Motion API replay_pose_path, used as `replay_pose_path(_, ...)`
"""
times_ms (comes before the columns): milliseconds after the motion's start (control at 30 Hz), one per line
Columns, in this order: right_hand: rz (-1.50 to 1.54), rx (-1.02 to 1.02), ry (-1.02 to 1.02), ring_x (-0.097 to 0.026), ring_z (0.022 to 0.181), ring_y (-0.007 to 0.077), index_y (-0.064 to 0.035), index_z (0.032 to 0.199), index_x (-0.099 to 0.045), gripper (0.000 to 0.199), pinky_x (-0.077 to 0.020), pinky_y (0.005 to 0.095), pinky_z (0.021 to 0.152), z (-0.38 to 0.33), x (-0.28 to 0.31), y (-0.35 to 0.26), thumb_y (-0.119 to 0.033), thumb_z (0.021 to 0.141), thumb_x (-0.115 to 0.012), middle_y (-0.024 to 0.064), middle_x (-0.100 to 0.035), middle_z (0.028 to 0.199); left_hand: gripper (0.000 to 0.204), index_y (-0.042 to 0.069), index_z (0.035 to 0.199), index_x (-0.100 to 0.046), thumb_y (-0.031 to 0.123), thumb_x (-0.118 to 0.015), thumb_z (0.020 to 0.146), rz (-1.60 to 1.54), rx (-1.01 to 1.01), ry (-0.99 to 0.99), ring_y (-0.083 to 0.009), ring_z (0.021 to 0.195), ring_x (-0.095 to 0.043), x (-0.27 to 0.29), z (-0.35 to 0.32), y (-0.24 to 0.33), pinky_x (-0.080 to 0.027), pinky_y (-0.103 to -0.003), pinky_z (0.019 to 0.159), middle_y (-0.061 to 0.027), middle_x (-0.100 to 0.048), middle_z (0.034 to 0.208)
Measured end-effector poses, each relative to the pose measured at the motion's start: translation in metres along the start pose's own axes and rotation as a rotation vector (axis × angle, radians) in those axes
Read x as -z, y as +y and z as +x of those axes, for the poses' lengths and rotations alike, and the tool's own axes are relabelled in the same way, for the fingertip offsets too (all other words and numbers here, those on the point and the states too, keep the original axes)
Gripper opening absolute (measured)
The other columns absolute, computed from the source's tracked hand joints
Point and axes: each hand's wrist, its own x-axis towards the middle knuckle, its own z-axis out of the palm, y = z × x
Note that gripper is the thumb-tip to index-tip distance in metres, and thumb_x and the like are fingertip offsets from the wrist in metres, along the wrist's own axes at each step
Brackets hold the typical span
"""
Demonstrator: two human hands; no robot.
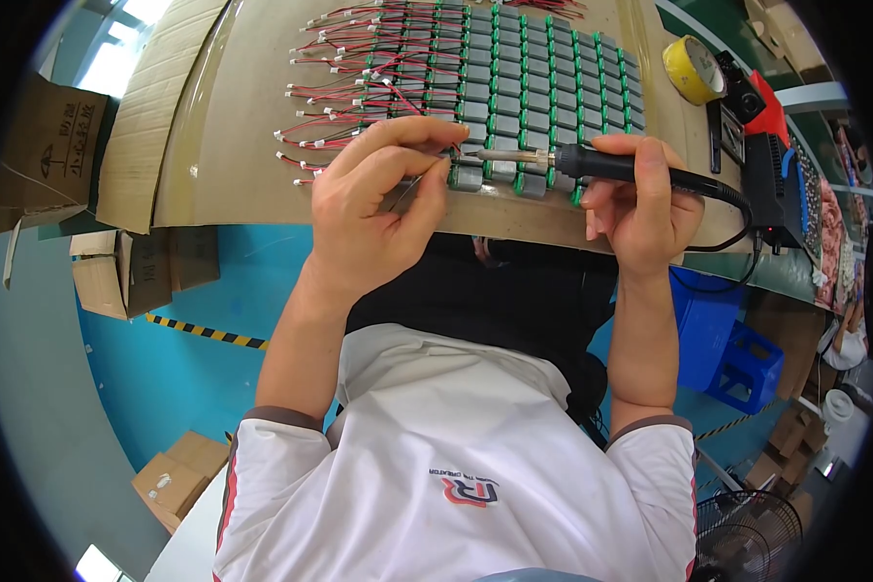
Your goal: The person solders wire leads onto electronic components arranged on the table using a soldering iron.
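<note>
My right hand (655, 204) grips the black handle of a soldering iron (582, 161) like a pen, its tip pointing left. My left hand (369, 209) is pinched at the near edge of the rows, close to that tip. Thin wire shows at its fingertips, but whether it is a lead or solder is hard to tell. Under and beyond both hands lie rows of small grey battery packs (533, 85) with green circuit strips. Red and black leads with white connectors (335, 68) fan out leftward from the left rows.
Cardboard (252, 126) covers the table. At the right are a roll of yellow tape (694, 70), a dark box-shaped unit (774, 184) and the iron's black cord (737, 199). A blue plastic stool (747, 364) and cardboard boxes (126, 272) stand on the floor.
</note>
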Motion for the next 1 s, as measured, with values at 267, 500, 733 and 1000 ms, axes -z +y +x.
replay_pose_path(267,0.0,0.038,-0.002,-0.053,0.045,0.0062,0.007,0.111,-0.076,0.04,-0.0413,0.0207,0.041,0.0008,0.0005,-0.0006,-0.024,0.117,-0.051,0.0104,-0.07,0.068,0.009,-0.003,0.086,-0.065,-0.007,-0.073,0.088,-0.045,0.001,0.009,-0.0257,0.094,-0.078,-0.0005,-0.0009,-0.0003,-0.063,-0.033,0.078,-0.0163,-0.081,0.116)
replay_pose_path(500,0.008,0.043,0.003,-0.053,0.045,0.0065,0.0083,0.11,-0.076,0.04,-0.0428,0.0214,0.041,0.0016,-0.0002,-0.0005,-0.023,0.117,-0.051,0.0104,-0.069,0.067,0.009,-0.003,0.086,-0.065,-0.007,-0.073,0.087,-0.049,0.009,0.011,-0.0255,0.094,-0.078,0.0008,-0.0009,0.0011,-0.063,-0.033,0.078,-0.0165,-0.081,0.115)
replay_pose_path(733,0.027,0.033,0.02,-0.053,0.045,0.0066,0.0088,0.11,-0.076,0.04,-0.0432,0.0219,0.041,0.0017,-0.0018,-0.0014,-0.023,0.117,-0.052,0.0106,-0.069,0.067,0.007,-0.004,0.087,-0.068,-0.008,-0.074,0.088,-0.061,0.022,0.014,-0.0249,0.094,-0.078,0.0008,-0.001,0.0009,-0.062,-0.033,0.078,-0.0159,-0.081,0.114)
replay_pose_path(1000,0.01,0.026,0.01,-0.052,0.045,0.0063,0.0069,0.111,-0.076,0.039,-0.0427,0.0219,0.041,0.0014,-0.0035,-0.0027,-0.024,0.117,-0.053,0.0101,-0.07,0.068,0.006,-0.003,0.089,-0.071,-0.008,-0.075,0.088,-0.051,0.02,0.018,-0.0235,0.093,-0.078,0.0001,-0.0015,0.0004,-0.062,-0.032,0.076,-0.0142,-0.081,0.114)
